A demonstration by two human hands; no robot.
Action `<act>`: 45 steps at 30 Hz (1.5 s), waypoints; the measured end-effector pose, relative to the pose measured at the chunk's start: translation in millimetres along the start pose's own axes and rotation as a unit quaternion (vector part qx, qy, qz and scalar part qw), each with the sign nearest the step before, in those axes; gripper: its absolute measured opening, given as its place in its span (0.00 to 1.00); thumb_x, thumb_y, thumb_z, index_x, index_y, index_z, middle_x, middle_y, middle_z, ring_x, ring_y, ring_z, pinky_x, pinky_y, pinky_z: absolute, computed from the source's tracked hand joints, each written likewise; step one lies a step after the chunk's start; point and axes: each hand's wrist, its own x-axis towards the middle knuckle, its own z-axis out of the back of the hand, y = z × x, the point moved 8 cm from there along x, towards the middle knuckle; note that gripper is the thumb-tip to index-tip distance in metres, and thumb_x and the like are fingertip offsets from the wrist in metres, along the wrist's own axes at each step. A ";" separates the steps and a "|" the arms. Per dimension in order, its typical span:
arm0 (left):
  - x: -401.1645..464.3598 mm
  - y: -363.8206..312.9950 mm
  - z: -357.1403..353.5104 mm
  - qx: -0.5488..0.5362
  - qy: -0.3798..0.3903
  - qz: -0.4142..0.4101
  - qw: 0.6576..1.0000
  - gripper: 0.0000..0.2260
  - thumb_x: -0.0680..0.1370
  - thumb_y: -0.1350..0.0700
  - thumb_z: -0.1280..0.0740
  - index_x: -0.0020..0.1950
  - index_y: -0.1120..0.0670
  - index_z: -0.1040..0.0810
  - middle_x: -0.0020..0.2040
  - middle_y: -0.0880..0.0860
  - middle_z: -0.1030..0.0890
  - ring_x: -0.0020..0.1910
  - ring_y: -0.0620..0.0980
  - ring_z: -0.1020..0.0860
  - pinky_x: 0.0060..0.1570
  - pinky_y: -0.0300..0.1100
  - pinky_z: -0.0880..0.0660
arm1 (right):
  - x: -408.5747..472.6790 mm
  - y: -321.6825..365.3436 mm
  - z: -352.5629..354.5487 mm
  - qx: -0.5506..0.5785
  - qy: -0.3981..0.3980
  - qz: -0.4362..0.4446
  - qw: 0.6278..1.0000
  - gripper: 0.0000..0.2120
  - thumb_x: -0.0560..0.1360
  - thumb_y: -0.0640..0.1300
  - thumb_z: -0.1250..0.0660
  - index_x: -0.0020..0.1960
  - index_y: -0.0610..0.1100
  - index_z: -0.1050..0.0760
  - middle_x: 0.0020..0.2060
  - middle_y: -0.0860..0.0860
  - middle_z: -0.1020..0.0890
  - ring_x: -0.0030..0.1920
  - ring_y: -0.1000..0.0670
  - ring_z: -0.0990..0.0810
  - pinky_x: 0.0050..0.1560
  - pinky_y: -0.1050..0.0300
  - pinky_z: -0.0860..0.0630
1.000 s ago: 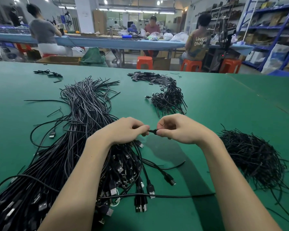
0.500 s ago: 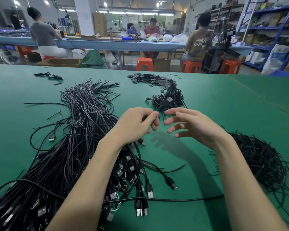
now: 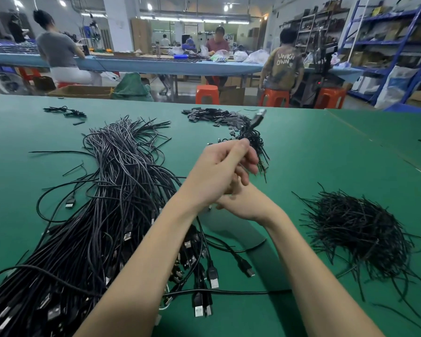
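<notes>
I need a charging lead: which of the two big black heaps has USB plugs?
The big cable bundle on the left; metal-tipped plugs show at its near end. The right heap is bare thin strands.

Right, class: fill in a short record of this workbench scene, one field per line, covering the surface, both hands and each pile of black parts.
Surface: green table
Left hand: raised, fingers curled, pinching a cable whose plug is blurred
Right hand: under the left, fingers mostly hidden
Left pile: long USB cables
Right pile: thin black ties
Far pile: small flat black pieces
</notes>
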 end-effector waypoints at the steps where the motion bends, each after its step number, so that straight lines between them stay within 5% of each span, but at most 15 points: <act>1: -0.2 2.0 1.3 -0.022 -0.007 0.012 1.000 0.17 0.85 0.53 0.42 0.41 0.55 0.21 0.35 0.50 0.20 0.29 0.45 0.25 0.28 0.36 0.30 | 2.0 -0.8 3.8 -0.021 -0.027 0.002 0.999 0.11 0.76 0.36 0.33 0.43 0.51 0.29 0.42 0.51 0.16 0.43 0.53 0.17 0.46 0.56 0.22; 5: -1.0 16.1 -1.0 -0.100 -0.039 0.055 0.993 0.17 0.86 0.54 0.43 0.42 0.57 0.22 0.33 0.50 0.20 0.31 0.46 0.24 0.32 0.36 0.29 | 2.8 -3.3 -6.2 0.021 -0.003 0.018 1.000 0.10 0.75 0.34 0.34 0.43 0.48 0.28 0.39 0.53 0.21 0.36 0.60 0.24 0.40 0.67 0.26; 8: -0.8 29.5 4.7 -0.134 -0.075 0.097 0.983 0.17 0.86 0.53 0.44 0.41 0.55 0.23 0.34 0.50 0.20 0.33 0.47 0.23 0.34 0.39 0.30 | 3.5 -4.9 -12.4 0.002 -0.003 0.027 1.000 0.05 0.78 0.35 0.35 0.45 0.41 0.23 0.39 0.47 0.17 0.37 0.49 0.22 0.42 0.55 0.22; 12: 2.2 37.5 27.6 -0.263 -0.119 0.112 0.951 0.15 0.85 0.54 0.44 0.43 0.56 0.24 0.34 0.50 0.21 0.34 0.47 0.21 0.38 0.40 0.23 | -1.4 -2.0 -14.7 0.015 0.120 0.014 0.993 0.19 0.82 0.48 0.34 0.32 0.54 0.22 0.24 0.62 0.26 0.25 0.58 0.35 0.29 0.65 0.37; 14: 2.6 39.5 35.9 -0.313 -0.122 0.121 0.934 0.15 0.85 0.54 0.44 0.44 0.56 0.24 0.34 0.50 0.21 0.35 0.47 0.20 0.38 0.41 0.21 | -7.1 -2.7 -4.8 0.040 0.177 -0.007 0.983 0.11 0.82 0.51 0.34 0.45 0.56 0.14 0.44 0.65 0.15 0.43 0.62 0.19 0.47 0.69 0.26; 16: 2.4 41.4 37.2 -0.363 -0.113 0.132 0.916 0.14 0.85 0.54 0.43 0.44 0.57 0.24 0.35 0.51 0.21 0.35 0.48 0.19 0.39 0.41 0.20 | -11.5 -1.0 11.6 0.044 0.205 -0.001 0.978 0.12 0.82 0.51 0.35 0.55 0.48 0.14 0.61 0.62 0.18 0.65 0.64 0.23 0.69 0.66 0.32; 19: 2.8 36.0 30.1 -0.411 -0.067 0.127 0.900 0.14 0.85 0.54 0.43 0.46 0.58 0.23 0.37 0.53 0.19 0.40 0.51 0.17 0.46 0.45 0.19 | -23.2 5.2 47.9 0.164 0.162 0.023 0.973 0.22 0.81 0.54 0.37 0.36 0.44 0.15 0.59 0.50 0.15 0.69 0.54 0.24 0.72 0.57 0.32; 21: 2.5 27.7 15.7 -0.413 -0.015 0.116 0.903 0.16 0.85 0.55 0.44 0.46 0.59 0.21 0.41 0.56 0.18 0.48 0.54 0.16 0.52 0.47 0.19 | -36.1 -1.5 77.5 0.272 0.106 0.005 0.956 0.26 0.79 0.57 0.37 0.28 0.43 0.22 0.46 0.40 0.13 0.65 0.43 0.19 0.66 0.54 0.25; 23: 1.3 23.8 1.7 -0.411 0.008 0.116 0.904 0.18 0.86 0.54 0.45 0.45 0.58 0.20 0.40 0.55 0.19 0.48 0.54 0.17 0.55 0.49 0.20 | -50.8 -11.9 95.3 0.272 0.090 -0.036 0.958 0.24 0.76 0.60 0.35 0.31 0.43 0.21 0.33 0.38 0.17 0.54 0.36 0.15 0.57 0.50 0.18; 25: 0.9 27.2 -3.5 -0.387 -0.008 0.127 0.913 0.17 0.86 0.54 0.46 0.44 0.57 0.23 0.37 0.53 0.22 0.44 0.53 0.18 0.58 0.50 0.20 | -62.6 -23.8 99.9 0.213 0.100 -0.080 0.969 0.19 0.73 0.59 0.30 0.37 0.43 0.19 0.27 0.43 0.23 0.39 0.38 0.14 0.47 0.49 0.17; 28: -1.3 35.4 -3.6 -0.361 -0.048 0.143 0.921 0.15 0.86 0.53 0.46 0.44 0.56 0.29 0.35 0.51 0.27 0.39 0.51 0.22 0.58 0.54 0.20 | -72.9 -34.9 99.5 0.215 0.125 -0.128 0.960 0.18 0.72 0.58 0.25 0.47 0.42 0.16 0.27 0.49 0.30 0.24 0.51 0.29 0.30 0.55 0.23; 32: -3.0 40.0 -6.6 -0.393 -0.074 0.154 0.904 0.14 0.85 0.50 0.45 0.44 0.54 0.31 0.34 0.50 0.35 0.33 0.48 0.30 0.47 0.51 0.19 | -78.9 -37.5 80.3 0.203 0.228 -0.133 0.943 0.19 0.75 0.58 0.28 0.53 0.42 0.17 0.32 0.48 0.25 0.29 0.52 0.27 0.33 0.56 0.23; 36: 1.2 45.8 5.0 -0.405 -0.097 0.154 0.896 0.13 0.86 0.50 0.47 0.45 0.54 0.31 0.34 0.48 0.37 0.31 0.45 0.39 0.29 0.36 0.34 | -82.6 -50.5 64.6 0.216 0.268 -0.147 0.927 0.12 0.78 0.48 0.33 0.51 0.39 0.19 0.32 0.44 0.25 0.34 0.50 0.25 0.60 0.36 0.22; 40: 3.5 47.5 14.2 -0.402 -0.089 0.142 0.900 0.14 0.87 0.52 0.49 0.48 0.56 0.29 0.33 0.48 0.31 0.31 0.44 0.37 0.28 0.35 0.35 | -84.3 -59.0 57.8 0.250 0.271 -0.190 0.910 0.12 0.78 0.50 0.32 0.51 0.42 0.19 0.33 0.46 0.26 0.29 0.54 0.28 0.37 0.54 0.17; 45: 2.4 36.6 13.8 -0.398 -0.051 0.108 0.910 0.14 0.87 0.52 0.49 0.48 0.55 0.28 0.33 0.47 0.30 0.30 0.44 0.36 0.28 0.35 0.35 | -87.7 -79.8 53.6 0.114 0.268 -0.298 0.909 0.21 0.74 0.65 0.35 0.44 0.46 0.21 0.32 0.49 0.23 0.22 0.57 0.39 0.20 0.68 0.41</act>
